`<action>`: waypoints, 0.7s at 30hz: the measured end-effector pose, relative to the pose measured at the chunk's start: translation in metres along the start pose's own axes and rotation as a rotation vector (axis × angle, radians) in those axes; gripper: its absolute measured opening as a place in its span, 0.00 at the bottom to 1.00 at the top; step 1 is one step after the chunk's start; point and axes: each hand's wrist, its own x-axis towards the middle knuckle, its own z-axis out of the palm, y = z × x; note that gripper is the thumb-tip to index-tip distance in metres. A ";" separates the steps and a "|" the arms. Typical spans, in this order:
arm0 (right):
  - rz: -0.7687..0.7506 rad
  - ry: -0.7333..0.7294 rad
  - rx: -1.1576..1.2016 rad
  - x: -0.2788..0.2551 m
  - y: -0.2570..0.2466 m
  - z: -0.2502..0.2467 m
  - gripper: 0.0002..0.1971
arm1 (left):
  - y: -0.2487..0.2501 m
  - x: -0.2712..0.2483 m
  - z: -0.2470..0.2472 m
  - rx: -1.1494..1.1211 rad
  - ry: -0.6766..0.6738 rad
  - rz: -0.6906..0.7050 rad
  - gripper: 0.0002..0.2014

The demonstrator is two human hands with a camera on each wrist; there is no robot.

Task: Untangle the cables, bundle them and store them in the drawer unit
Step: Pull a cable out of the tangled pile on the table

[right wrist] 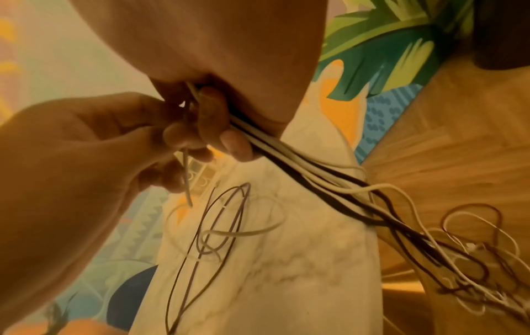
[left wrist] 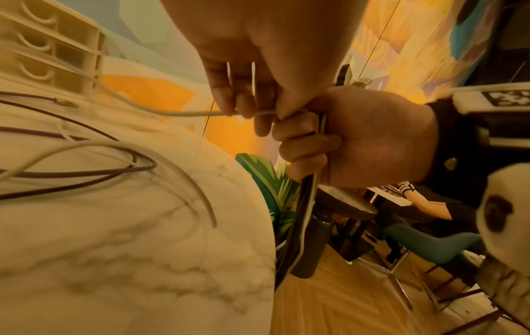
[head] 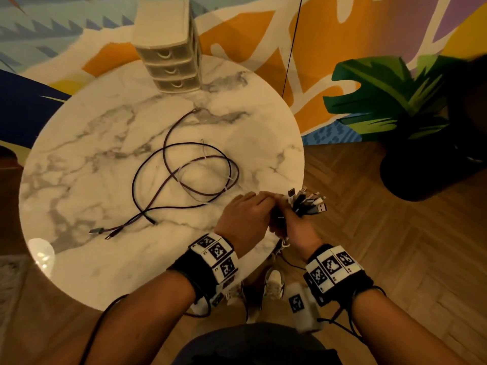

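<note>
Right hand [head: 296, 225] is clamped round a bunch [head: 307, 202] of cable ends just off the table [head: 79, 154] rim, plugs fanned outward, tails hanging to the floor. Left hand [head: 243, 214] pinches a white cable [left wrist: 172, 113] beside that fist. Three loose cables [head: 184, 175] lie looped mid-table, the drawers [head: 168, 54] at its far edge, all shut. Risk, as I judge it: drawing the white cable drags the crossed loops (they overlap) and tightens a snarl, or the hanging tails re-tangle.

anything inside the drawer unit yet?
Cannot tell. The drawer unit stands at the table's far edge with all three drawers closed; their translucent fronts show only handles, contents hidden. Loose cables lie on the table; the right hand grips a cable bundle.
</note>
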 end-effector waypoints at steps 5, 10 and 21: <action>-0.131 -0.068 -0.096 0.003 -0.005 -0.001 0.28 | -0.007 -0.003 -0.017 -0.156 0.107 -0.215 0.10; -0.175 -0.188 -0.159 -0.006 -0.013 0.001 0.24 | -0.015 0.022 -0.039 -0.393 -0.193 -0.247 0.09; -0.213 -0.204 -0.214 -0.016 -0.024 -0.003 0.22 | 0.016 0.028 -0.055 -0.860 -0.032 -0.330 0.03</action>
